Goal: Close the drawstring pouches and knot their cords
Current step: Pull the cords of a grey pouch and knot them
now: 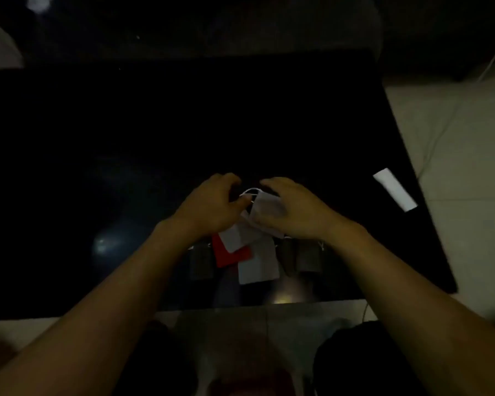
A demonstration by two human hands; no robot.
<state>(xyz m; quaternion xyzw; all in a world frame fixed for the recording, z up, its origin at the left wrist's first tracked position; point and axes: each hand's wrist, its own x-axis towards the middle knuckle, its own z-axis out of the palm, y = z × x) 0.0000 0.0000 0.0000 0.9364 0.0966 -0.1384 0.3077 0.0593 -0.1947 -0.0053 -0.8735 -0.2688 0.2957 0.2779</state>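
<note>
Both grips closed on one white pouch [266, 208], left hand [212, 205] pinching its cord loop [250, 192], right hand [293, 208] clutching the fabric, contents hidden, over the dark bench [155, 124].

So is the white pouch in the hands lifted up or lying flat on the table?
Lifted: the white pouch is held tilted between both hands, its cord looping at the top.
</note>
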